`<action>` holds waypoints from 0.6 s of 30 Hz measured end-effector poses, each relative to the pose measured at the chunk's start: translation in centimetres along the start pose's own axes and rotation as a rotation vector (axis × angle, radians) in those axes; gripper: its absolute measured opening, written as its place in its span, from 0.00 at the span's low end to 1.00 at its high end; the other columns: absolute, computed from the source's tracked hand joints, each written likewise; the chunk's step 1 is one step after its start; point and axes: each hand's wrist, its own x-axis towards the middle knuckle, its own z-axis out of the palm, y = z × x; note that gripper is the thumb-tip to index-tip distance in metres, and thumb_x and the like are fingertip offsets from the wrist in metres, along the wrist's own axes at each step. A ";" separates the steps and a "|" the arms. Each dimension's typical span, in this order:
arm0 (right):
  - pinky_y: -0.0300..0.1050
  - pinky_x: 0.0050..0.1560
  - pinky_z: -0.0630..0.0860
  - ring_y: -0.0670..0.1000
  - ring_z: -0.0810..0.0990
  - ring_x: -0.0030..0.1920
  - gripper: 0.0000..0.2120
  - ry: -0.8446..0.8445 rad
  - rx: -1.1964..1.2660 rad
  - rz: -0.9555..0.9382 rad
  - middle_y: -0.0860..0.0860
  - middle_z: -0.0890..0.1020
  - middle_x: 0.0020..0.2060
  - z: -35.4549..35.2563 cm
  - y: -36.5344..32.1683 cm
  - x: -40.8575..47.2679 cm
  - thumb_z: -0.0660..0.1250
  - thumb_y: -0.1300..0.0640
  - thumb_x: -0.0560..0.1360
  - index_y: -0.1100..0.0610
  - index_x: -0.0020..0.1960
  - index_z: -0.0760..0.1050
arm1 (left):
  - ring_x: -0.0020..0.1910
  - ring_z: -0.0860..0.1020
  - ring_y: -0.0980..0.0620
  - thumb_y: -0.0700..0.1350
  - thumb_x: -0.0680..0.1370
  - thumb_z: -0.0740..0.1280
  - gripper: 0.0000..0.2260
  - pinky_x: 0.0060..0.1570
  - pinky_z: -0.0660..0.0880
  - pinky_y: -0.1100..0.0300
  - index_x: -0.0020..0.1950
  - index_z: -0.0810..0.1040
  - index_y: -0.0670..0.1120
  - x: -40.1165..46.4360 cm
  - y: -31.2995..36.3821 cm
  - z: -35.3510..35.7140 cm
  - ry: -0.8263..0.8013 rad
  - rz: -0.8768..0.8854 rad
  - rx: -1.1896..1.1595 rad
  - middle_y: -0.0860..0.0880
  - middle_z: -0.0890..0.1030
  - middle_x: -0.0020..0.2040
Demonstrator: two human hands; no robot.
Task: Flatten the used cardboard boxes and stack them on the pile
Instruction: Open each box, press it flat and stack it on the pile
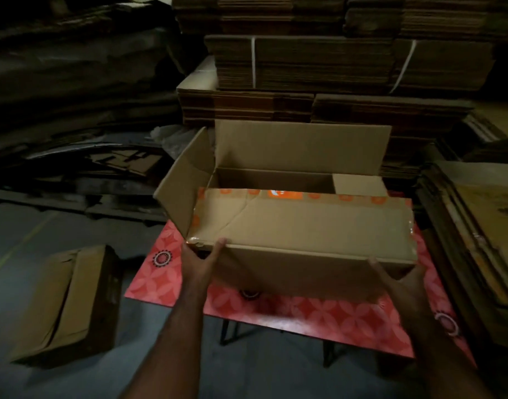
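Cardboard: one open box [299, 226] on red table [319, 312], second box [65, 306] at 8 o'clock | left hand [199, 262], right hand [397, 279] grip its near corners, fingers curled underneath

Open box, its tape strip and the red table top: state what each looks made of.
Open box: brown corrugated cardboard, matte, creased.
Tape strip: glossy plastic, orange-printed, catching light.
Red table top: smooth patterned laminate or plastic sheet, faint sheen; cannot tell which.
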 end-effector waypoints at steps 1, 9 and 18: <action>0.57 0.64 0.78 0.53 0.81 0.62 0.53 0.001 0.013 -0.030 0.54 0.80 0.64 0.0 -1.0 0.2 0.83 0.31 0.55 0.55 0.69 0.67 | 0.59 0.82 0.48 0.69 0.59 0.80 0.42 0.61 0.79 0.42 0.65 0.75 0.48 0.5 0.6 0.3 -0.004 0.030 0.007 0.48 0.83 0.59; 0.28 0.72 0.52 0.48 0.60 0.76 0.58 0.058 -0.269 -0.356 0.57 0.60 0.79 -0.1 -7.2 0.6 0.84 0.55 0.65 0.55 0.83 0.50 | 0.75 0.65 0.44 0.65 0.65 0.76 0.50 0.71 0.65 0.47 0.81 0.54 0.61 2.4 7.3 1.2 -0.082 0.324 0.333 0.47 0.64 0.78; 0.60 0.74 0.66 0.64 0.68 0.73 0.50 -0.026 -0.665 -0.266 0.61 0.67 0.76 -1.1 -11.4 5.1 0.64 0.24 0.70 0.45 0.83 0.50 | 0.66 0.70 0.36 0.73 0.67 0.68 0.40 0.63 0.69 0.47 0.75 0.69 0.57 6.8 12.2 2.3 -0.104 0.367 0.779 0.39 0.73 0.67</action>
